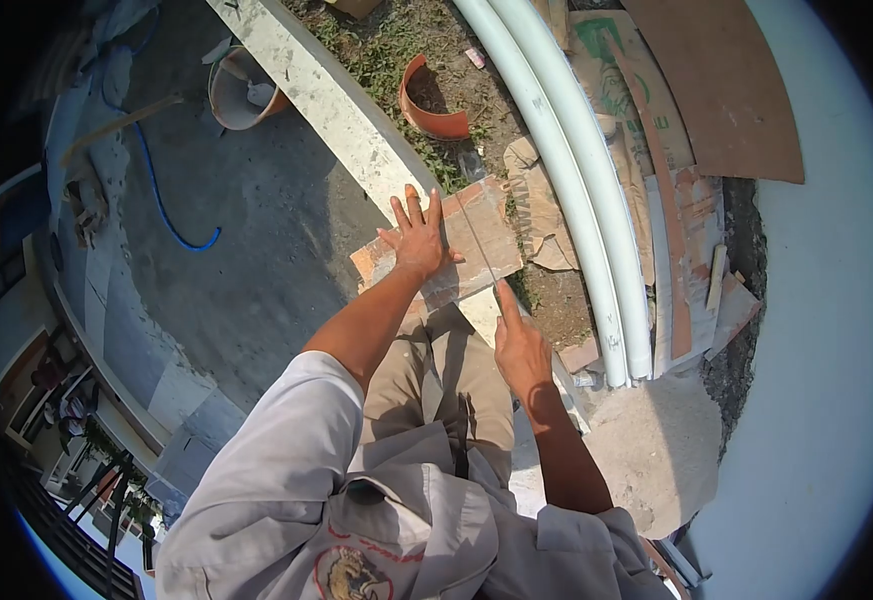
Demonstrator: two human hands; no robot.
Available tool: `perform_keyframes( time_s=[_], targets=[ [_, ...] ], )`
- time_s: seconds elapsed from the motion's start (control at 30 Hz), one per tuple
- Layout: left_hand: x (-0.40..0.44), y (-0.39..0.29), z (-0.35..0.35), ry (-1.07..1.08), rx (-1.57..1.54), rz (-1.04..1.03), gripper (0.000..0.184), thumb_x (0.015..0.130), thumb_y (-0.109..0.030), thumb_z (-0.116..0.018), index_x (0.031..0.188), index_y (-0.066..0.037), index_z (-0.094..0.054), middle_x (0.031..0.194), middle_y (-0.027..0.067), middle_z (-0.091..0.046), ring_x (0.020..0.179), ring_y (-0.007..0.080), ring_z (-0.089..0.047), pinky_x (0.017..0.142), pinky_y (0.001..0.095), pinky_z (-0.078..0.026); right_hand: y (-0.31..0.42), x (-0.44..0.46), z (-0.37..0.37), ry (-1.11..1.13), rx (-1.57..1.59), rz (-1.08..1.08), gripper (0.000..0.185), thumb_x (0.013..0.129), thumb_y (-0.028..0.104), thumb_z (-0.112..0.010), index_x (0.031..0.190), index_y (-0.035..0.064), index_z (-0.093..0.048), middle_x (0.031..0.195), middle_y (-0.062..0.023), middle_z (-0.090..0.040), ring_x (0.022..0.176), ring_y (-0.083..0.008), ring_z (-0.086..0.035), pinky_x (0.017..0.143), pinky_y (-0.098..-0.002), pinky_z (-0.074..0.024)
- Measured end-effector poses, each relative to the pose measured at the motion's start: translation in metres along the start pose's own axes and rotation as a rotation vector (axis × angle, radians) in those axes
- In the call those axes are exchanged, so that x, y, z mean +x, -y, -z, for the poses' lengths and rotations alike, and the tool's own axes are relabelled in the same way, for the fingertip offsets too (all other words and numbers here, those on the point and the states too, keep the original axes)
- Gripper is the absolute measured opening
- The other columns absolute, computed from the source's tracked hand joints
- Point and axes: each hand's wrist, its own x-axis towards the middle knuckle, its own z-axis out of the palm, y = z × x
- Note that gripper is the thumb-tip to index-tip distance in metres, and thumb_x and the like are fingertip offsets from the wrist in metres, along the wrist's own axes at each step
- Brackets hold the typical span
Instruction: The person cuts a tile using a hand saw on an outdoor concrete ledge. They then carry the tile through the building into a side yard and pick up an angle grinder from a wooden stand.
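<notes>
A brownish tile (489, 222) lies across a pale concrete ledge in front of my knees. My left hand (420, 240) presses flat on it, fingers spread, holding nothing. In my right hand (521, 348), the fingers are wrapped round the near end of a thin, straight metal tool (477, 238). Its narrow length points away from me over the tile, just right of my left hand. The tool's exact kind cannot be made out, and its grip is partly hidden by my fingers.
The concrete ledge (321, 90) runs to the upper left. Beyond it stand a bucket (243, 95) and a blue hose (161, 205) on grey ground. To the right lie a curved orange piece (436, 122), two white pipes (566, 150), cardboard (646, 120) and a sand pile (651, 450).
</notes>
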Motion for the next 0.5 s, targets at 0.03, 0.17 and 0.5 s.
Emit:
perform_keyframes(
  time_s=[0.03,0.17,0.5],
  targets=[
    [-0.001,0.002,-0.003,-0.001,-0.007,-0.004,0.142,0.063,-0.057,-0.092,0.166,-0.026,0.001,0.171,0.0202,0.010,0.155,0.0520,0.007,0.106,0.0874,-0.020,0.007,0.041,-0.016,0.002,0.001,0.009,0.065,0.101,0.016,-0.058,0.161,0.0221,-0.033,0.087,-0.0243,-0.069,0.077,-0.0429,-0.069,0.069,-0.0537,-0.0528],
    [0.000,0.002,0.002,0.013,-0.027,-0.004,0.142,0.064,-0.054,-0.093,0.166,-0.026,0.001,0.171,0.0201,0.010,0.155,0.0520,0.009,0.106,0.0875,-0.019,0.015,0.028,-0.009,-0.053,-0.014,0.023,0.066,0.101,0.015,-0.058,0.161,0.0220,-0.033,0.088,-0.0250,-0.070,0.079,-0.0435,-0.070,0.070,-0.0544,-0.0530],
    [-0.001,-0.004,0.012,-0.003,-0.036,-0.011,0.141,0.065,-0.054,-0.093,0.166,-0.026,0.001,0.171,0.0211,0.009,0.155,0.0516,0.010,0.107,0.0870,-0.017,0.000,0.039,-0.023,-0.010,-0.018,0.067,0.069,0.103,0.017,-0.054,0.164,0.0273,-0.024,0.082,-0.0257,-0.067,0.077,-0.0470,-0.068,0.070,-0.0583,-0.0508]
  ],
)
